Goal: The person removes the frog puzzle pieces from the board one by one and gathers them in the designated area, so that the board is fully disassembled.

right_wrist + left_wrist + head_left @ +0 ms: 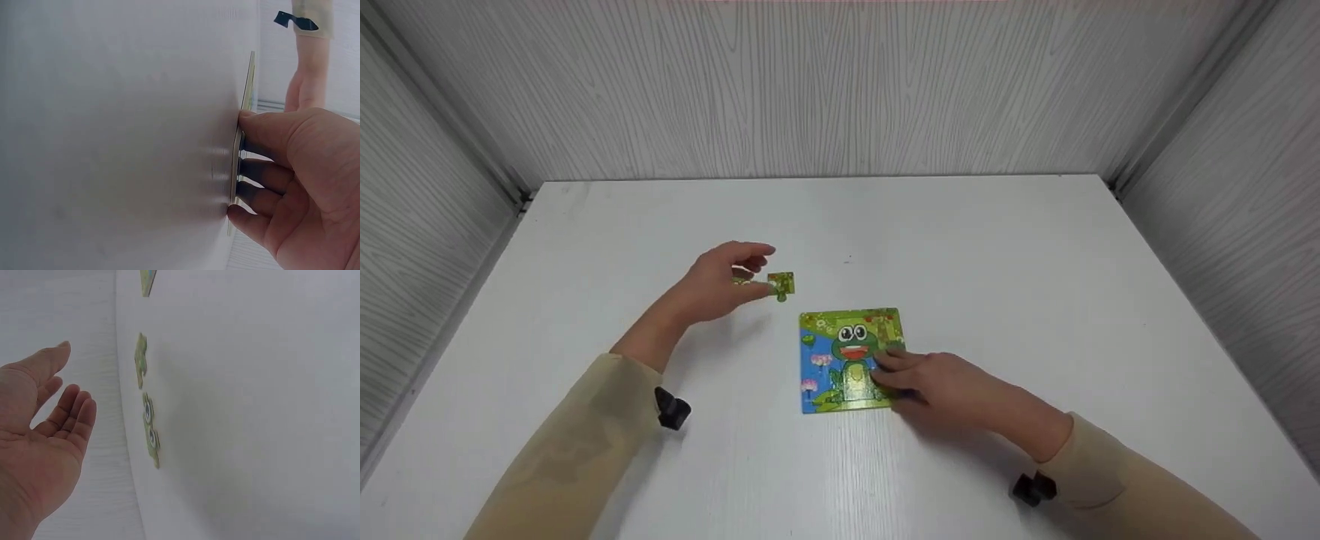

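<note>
A square frog jigsaw puzzle [851, 390] lies on the white table. My right hand [952, 390] holds its right side, fingers over the top face; in the right wrist view the thumb [270, 132] and little finger touch the board's edge. Up and left of the puzzle, my left hand [716, 281] hovers with thumb and fingers apart and nothing between them. Just beyond the left thumb is a loose green puzzle piece [782, 283]. Another piece, with two eyes [150, 430], lies near it in the left wrist view; in the head view the left hand mostly covers it.
The white table [997, 262] spreads around the puzzle. A pale wood-grain panel [825, 90] rises behind its far edge, with similar panels on the left and right. Small black mounts [672, 409] sit on both sleeves.
</note>
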Motion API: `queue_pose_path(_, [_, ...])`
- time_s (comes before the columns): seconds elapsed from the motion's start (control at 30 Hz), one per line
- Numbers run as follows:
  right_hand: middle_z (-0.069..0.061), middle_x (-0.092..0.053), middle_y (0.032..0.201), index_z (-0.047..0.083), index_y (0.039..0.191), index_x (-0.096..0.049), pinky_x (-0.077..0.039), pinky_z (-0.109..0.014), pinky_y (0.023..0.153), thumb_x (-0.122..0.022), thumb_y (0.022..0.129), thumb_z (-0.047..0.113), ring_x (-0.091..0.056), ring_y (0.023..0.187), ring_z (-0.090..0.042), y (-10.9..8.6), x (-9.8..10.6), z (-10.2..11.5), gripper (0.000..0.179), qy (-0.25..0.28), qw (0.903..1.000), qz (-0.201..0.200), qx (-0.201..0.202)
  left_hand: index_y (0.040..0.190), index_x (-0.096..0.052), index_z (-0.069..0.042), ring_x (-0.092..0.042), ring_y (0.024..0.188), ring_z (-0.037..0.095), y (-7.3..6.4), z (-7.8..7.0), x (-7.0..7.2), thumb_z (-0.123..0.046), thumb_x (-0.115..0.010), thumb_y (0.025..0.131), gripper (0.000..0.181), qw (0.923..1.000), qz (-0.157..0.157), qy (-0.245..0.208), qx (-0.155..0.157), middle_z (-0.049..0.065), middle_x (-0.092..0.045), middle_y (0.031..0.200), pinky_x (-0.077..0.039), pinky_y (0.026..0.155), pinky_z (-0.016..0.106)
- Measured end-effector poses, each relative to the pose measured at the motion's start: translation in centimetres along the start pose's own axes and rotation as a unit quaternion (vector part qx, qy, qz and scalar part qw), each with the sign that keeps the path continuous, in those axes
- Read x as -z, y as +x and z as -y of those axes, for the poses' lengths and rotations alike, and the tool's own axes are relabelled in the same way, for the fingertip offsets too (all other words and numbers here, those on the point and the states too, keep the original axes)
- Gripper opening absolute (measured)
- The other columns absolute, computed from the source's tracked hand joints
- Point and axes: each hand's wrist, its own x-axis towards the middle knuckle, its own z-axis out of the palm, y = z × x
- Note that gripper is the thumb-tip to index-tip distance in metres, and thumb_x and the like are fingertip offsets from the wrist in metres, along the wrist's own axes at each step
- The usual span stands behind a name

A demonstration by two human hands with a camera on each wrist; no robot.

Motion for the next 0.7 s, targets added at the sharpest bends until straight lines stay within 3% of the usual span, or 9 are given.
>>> queue_pose_path(0.13, [-0.014,-0.050,0.159,0.008,0.150,-0.060,-0.053,-0.053,0.104,-0.066,0.105,0.008,-0.050,0.144,-0.037,0.0,0.1,0.1,0.046,0.002,1.0000,0.003,-0.004,0.151,-0.057,-0.007,-0.057,0.128,0.034,0.4,-1.3,-1.6,-0.018,-0.080,0.097,0.060,0.9994,0.028,0.008,-0.021,0.018,-0.060,0.138,-0.047,0.112,0.047])
queue_pose_path(0.3, [-0.013,-0.050,0.159,0.009,0.151,-0.060,-0.053,-0.053,0.103,-0.066,0.105,0.009,-0.051,0.144,-0.036,0.0,0.1,0.0,0.046,0.002,0.9999,0.007,-0.009,0.150,-0.058,-0.008,-0.058,0.126,0.032,0.7,-2.2,-3.7,-0.021,-0.080,0.096,0.060,0.9976,0.062,0.020,-0.021,0.015,-0.061,0.138,-0.049,0.109,0.047])
queue_pose_path(0.5, [-0.013,-0.049,0.160,0.010,0.151,-0.060,-0.052,-0.053,0.104,-0.065,0.106,0.011,-0.050,0.144,-0.036,0.0,0.0,-0.1,0.046,0.008,0.9999,0.006,-0.009,0.147,-0.063,-0.010,-0.058,0.122,0.026,0.8,-2.3,-5.5,-0.023,-0.083,0.093,0.059,0.9941,0.099,0.035,-0.026,0.010,-0.063,0.136,-0.052,0.106,0.043])
queue_pose_path(0.7, [-0.014,-0.049,0.160,0.009,0.151,-0.060,-0.051,-0.053,0.106,-0.066,0.105,0.009,-0.050,0.144,-0.037,-0.1,0.0,-0.2,0.046,0.012,0.9999,0.000,0.001,0.145,-0.064,-0.009,-0.058,0.116,0.025,0.8,-2.3,-6.3,-0.022,-0.086,0.091,0.060,0.9898,0.124,0.056,-0.043,0.008,-0.063,0.128,-0.050,0.103,0.044])
